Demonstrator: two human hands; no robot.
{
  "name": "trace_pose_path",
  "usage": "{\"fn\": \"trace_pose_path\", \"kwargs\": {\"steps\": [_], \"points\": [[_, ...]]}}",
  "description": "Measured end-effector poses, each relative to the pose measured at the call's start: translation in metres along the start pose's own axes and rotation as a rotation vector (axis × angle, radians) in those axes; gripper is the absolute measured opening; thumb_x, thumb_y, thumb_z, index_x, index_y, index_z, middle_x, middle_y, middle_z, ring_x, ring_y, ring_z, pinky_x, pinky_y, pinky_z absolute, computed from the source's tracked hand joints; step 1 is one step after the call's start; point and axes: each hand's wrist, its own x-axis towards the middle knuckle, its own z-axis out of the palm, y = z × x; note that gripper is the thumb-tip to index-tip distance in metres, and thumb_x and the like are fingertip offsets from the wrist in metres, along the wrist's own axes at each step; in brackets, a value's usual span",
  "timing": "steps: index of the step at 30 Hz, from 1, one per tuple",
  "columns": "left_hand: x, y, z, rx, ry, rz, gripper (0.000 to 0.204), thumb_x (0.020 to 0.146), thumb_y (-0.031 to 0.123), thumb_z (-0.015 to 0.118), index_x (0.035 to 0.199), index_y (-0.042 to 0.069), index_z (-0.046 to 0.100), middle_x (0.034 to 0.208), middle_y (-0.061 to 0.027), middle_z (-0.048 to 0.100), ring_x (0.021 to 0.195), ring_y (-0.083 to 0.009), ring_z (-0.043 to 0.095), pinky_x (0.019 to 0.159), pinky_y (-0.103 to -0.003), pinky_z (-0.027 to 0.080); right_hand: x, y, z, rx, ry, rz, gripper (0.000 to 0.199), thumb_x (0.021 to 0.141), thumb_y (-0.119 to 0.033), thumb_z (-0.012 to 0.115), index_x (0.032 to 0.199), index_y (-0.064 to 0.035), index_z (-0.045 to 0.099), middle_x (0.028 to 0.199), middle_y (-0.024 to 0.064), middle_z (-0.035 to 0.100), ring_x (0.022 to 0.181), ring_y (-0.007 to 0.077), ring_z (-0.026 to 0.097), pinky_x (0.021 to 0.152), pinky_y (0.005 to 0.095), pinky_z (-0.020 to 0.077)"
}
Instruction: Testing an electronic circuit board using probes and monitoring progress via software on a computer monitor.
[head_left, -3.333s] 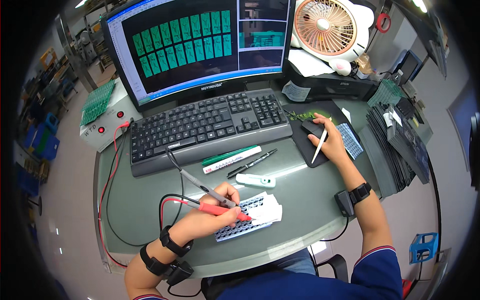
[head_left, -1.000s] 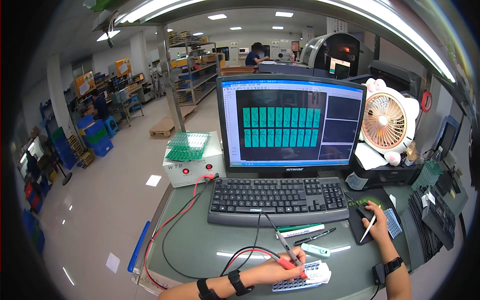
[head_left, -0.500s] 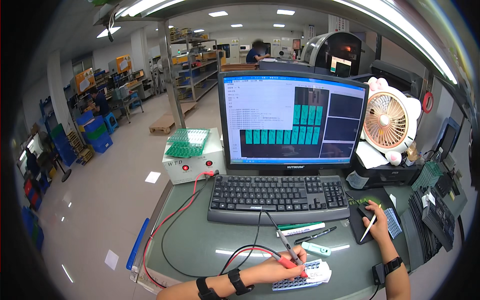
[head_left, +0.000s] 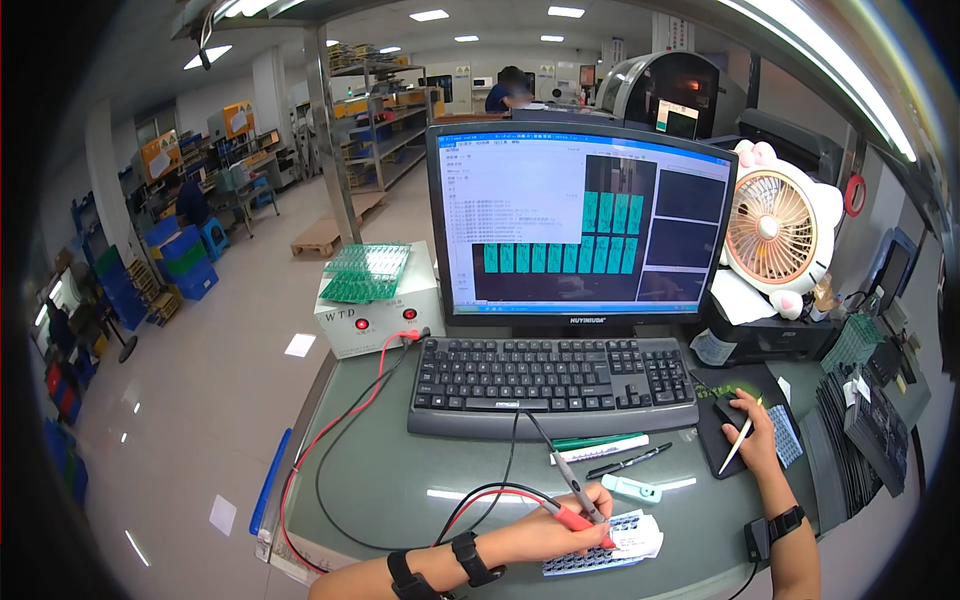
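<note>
The left hand [head_left: 575, 530] grips red and grey probes [head_left: 573, 518] over a patterned board [head_left: 580, 564] on the surface [head_left: 450, 465] — a printed slip [head_left: 637, 539] lies atop it. The right hand [head_left: 758, 437] cups the mouse [head_left: 731, 413], holding a white stick [head_left: 737, 448] — lettering marks the monitor [head_left: 500, 318] and white box [head_left: 378, 332].

left forearm [head_left: 515, 546] is stretched in low, hand [head_left: 585, 525] curled into a pinch; right forearm [head_left: 778, 492] is angled up and forward, right hand [head_left: 760, 438] held kinda palm-down, fingers loosely bent
</note>
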Motion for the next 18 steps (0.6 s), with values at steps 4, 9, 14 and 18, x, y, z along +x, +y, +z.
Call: {"fn": "trace_pose_path", "kwargs": {"steps": [4,9,14,18], "points": [[-0.0002,0.0020,0.0007,-0.001,0.003,-0.010,0.016,0.093,0.018,0.054,0.095,0.007,0.043,0.083,0.0001,0.051,0.072,-0.0032,0.054,0.065,-0.022,0.043,0.0000,0.0033,0.0018,0.010,-0.007,0.004,0.046,0.064,0.000,0.075,0.107,-0.0046,0.061,0.129,0.0168,0.056,0.114,0.0345,0.055,0.097,0.0393,0.0415],[-0.0009,0.0037,0.0007,-0.005,0.011,-0.027,0.016,0.093,0.019,0.054,0.095,0.007,0.043,0.085,-0.0004,0.052,0.072,-0.0031,0.054,0.065,-0.021,0.043,0.0004,0.0035,0.0024,0.001,0.009,-0.027,0.044,0.063,0.001,0.073,0.105,-0.0043,0.061,0.127,0.0160,0.058,0.111,0.0344,0.055,0.096,0.0389,0.0419],[-0.0005,0.0024,-0.0003,0.008,0.008,-0.013,0.017,0.093,0.019,0.054,0.096,0.007,0.043,0.086,-0.0009,0.053,0.073,-0.0032,0.054,0.065,-0.022,0.044,0.0000,0.0059,0.0023,-0.004,0.019,-0.020,0.044,0.061,0.000,0.072,0.103,-0.0040,0.060,0.126,0.0152,0.059,0.108,0.0337,0.056,0.095,0.0385,0.0420],[-0.0003,0.0016,-0.0004,0.023,0.014,-0.019,0.016,0.093,0.018,0.053,0.096,0.007,0.043,0.085,-0.0007,0.052,0.072,-0.0032,0.054,0.065,-0.022,0.044,0.0007,0.0060,0.0021,-0.006,0.016,-0.023,0.044,0.060,0.001,0.071,0.103,-0.0036,0.060,0.125,0.0151,0.059,0.108,0.0331,0.056,0.095,0.0379,0.0420]]}}
